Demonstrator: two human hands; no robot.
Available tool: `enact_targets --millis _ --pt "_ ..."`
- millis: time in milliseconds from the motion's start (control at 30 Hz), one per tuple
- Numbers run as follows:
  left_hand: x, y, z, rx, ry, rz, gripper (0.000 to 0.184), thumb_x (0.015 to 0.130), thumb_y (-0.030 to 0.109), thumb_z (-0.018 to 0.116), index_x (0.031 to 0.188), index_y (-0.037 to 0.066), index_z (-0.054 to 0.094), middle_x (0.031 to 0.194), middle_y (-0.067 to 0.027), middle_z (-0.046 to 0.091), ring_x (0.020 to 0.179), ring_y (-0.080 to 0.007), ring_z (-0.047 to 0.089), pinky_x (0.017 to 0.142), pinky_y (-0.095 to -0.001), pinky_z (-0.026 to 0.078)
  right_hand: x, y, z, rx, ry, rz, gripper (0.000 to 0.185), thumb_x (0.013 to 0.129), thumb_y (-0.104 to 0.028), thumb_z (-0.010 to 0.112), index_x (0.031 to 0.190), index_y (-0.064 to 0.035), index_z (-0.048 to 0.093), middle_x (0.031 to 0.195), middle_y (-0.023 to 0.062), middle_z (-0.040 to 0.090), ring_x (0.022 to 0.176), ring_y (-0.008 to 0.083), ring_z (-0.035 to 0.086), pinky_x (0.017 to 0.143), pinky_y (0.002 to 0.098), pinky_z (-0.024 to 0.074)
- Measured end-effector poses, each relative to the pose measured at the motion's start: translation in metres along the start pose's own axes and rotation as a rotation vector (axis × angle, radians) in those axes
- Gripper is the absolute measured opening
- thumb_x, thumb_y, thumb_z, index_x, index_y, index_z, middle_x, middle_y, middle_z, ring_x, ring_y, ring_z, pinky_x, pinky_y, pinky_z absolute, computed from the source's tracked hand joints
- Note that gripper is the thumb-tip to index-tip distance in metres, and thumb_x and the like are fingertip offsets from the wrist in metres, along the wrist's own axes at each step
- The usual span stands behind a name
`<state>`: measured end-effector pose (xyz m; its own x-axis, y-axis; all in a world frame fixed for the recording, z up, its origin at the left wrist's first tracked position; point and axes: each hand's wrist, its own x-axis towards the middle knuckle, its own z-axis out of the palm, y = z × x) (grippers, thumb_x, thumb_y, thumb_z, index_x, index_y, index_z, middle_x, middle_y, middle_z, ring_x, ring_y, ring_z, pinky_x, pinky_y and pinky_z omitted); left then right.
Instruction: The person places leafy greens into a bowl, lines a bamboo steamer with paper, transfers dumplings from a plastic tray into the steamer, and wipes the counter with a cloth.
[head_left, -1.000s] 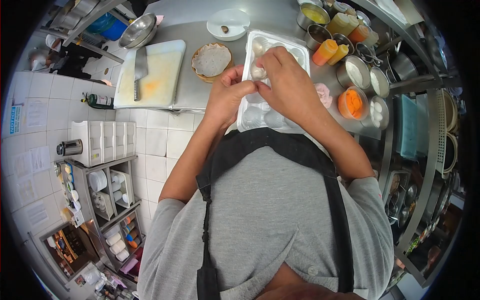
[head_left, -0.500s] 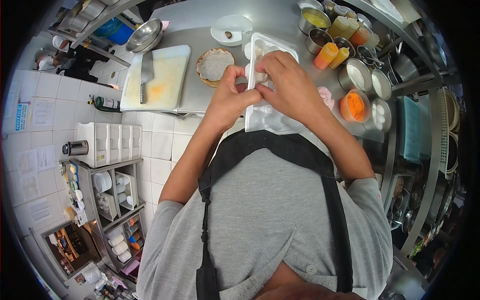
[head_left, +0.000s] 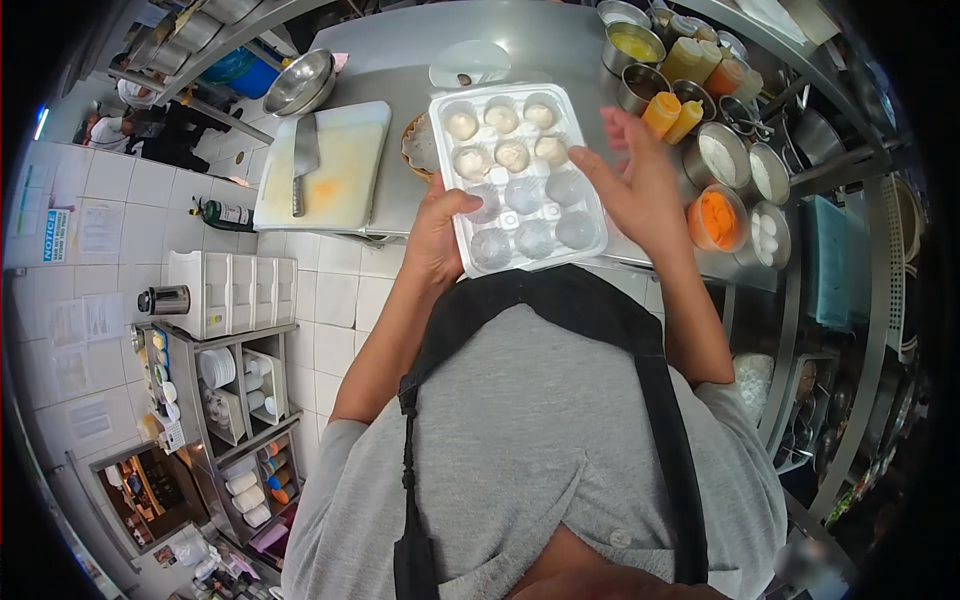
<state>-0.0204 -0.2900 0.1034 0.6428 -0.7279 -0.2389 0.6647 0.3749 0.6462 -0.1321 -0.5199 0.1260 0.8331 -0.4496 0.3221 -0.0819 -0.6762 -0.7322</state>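
Half-Full Tray [head_left: 445, 140] Over Worktop [head_left: 390, 45]

Pale rounds [head_left: 512, 155] sit in six of the tray's cups [head_left: 530, 238]; six are bare. The left hand's [head_left: 437, 232] grip clamps one side; the right hand's [head_left: 640, 180] fingers spread apart by the other, contact unclear. The tray partly hides a lined basket [head_left: 417, 145]. A knife [head_left: 303, 155] lies on a cutting board [head_left: 355, 150]; squeeze bottles [head_left: 661, 112] stand at right.

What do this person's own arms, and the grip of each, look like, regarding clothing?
The grey left sleeve and right sleeve are short, ending around the elbows; the forearms are bare. Left grip and right grip are gloveless; no ring or watch shows.
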Motion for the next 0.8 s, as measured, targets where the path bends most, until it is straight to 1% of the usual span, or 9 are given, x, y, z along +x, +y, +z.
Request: enact_targets --millis 67,133,233,300,333,400,500,700,800 --pt "0.001 -0.003 -0.003 -0.004 0.008 0.020 0.081 0.077 -0.003 0.060 0.153 0.003 0.035 0.140 -0.0183 0.056 0.128 -0.0345 0.062 0.108 -0.0476 0.057 0.007 0.001 0.001 0.255 -0.275 0.313 0.058 0.103 -0.030 0.070 0.149 -0.0005 0.051 0.131 0.0166 0.067 0.116 0.0225 0.066 0.099 0.0343 0.0519" --pt "0.005 -0.006 -0.006 -0.008 0.015 0.034 0.082 0.076 -0.003 0.060 0.154 0.003 0.035 0.141 -0.0182 0.055 0.130 -0.0348 0.061 0.110 -0.0486 0.055 0.014 0.022 0.016 0.448 -0.295 0.247 0.055 0.104 -0.027 0.067 0.150 -0.0010 0.051 0.130 0.0142 0.068 0.115 0.0194 0.065 0.098 0.0334 0.0525" --pt "0.013 -0.008 -0.009 0.027 -0.037 0.152 0.073 0.092 0.012 0.064 0.158 0.004 0.033 0.150 -0.0175 0.053 0.138 -0.0349 0.056 0.115 -0.0509 0.049 0.036 0.026 0.008 0.626 -0.369 0.222 0.049 0.108 -0.022 0.062 0.152 -0.0040 0.051 0.131 0.0090 0.067 0.116 0.0148 0.062 0.099 0.0309 0.0517" --pt "0.025 0.001 -0.001 -0.174 -0.193 0.177 0.069 0.108 0.044 0.053 0.161 0.005 0.032 0.157 -0.0164 0.049 0.144 -0.0339 0.050 0.120 -0.0512 0.043 0.052 0.027 -0.002 0.610 -0.429 0.275 0.046 0.109 -0.019 0.060 0.153 -0.0064 0.052 0.133 0.0064 0.066 0.117 0.0133 0.061 0.100 0.0292 0.0503" --pt "0.027 0.005 0.004 0.001 -0.111 0.164 0.084 0.107 0.071 0.030 0.161 0.007 0.032 0.159 -0.0158 0.048 0.144 -0.0327 0.051 0.114 -0.0514 0.049 0.062 0.033 -0.005 0.517 -0.454 0.174 0.045 0.108 -0.019 0.060 0.151 -0.0046 0.053 0.129 0.0059 0.068 0.113 0.0122 0.062 0.098 0.0284 0.0514" --pt "0.025 0.014 0.004 0.026 -0.090 0.074 0.086 0.106 0.073 0.029 0.161 0.008 0.032 0.158 -0.0157 0.049 0.142 -0.0327 0.053 0.110 -0.0522 0.052 0.074 0.024 -0.016 0.400 -0.496 0.016 0.044 0.108 -0.018 0.060 0.150 -0.0031 0.055 0.125 0.0052 0.071 0.109 0.0105 0.064 0.096 0.0274 0.0526" --pt "0.027 0.012 -0.005 0.075 -0.067 -0.028 0.093 0.102 0.081 0.025 0.161 0.010 0.033 0.155 -0.0150 0.051 0.134 -0.0315 0.060 0.096 -0.0518 0.060 0.095 0.029 -0.015 0.441 -0.656 0.055 0.045 0.108 -0.019 0.060 0.150 -0.0040 0.055 0.126 0.0049 0.071 0.110 0.0107 0.064 0.097 0.0276 0.0528" --pt "0.020 0.011 -0.053 0.111 -0.109 -0.115 0.092 0.100 0.080 0.038 0.159 0.010 0.038 0.149 -0.0143 0.057 0.126 -0.0302 0.065 0.091 -0.0469 0.062 0.115 0.029 -0.009 0.290 -0.798 0.082 0.041 0.108 -0.018 0.061 0.148 -0.0078 0.060 0.126 0.0025 0.072 0.112 0.0102 0.066 0.099 0.0268 0.0524" --pt "0.013 0.016 -0.076 -0.027 -0.358 -0.258 0.088 0.099 0.073 0.051 0.157 0.008 0.041 0.145 -0.0150 0.060 0.125 -0.0309 0.065 0.093 -0.0500 0.061 0.122 0.032 -0.003 0.221 -0.844 -0.016 0.040 0.107 -0.018 0.062 0.146 -0.0078 0.063 0.122 0.0032 0.074 0.110 0.0107 0.067 0.099 0.0274 0.0524"
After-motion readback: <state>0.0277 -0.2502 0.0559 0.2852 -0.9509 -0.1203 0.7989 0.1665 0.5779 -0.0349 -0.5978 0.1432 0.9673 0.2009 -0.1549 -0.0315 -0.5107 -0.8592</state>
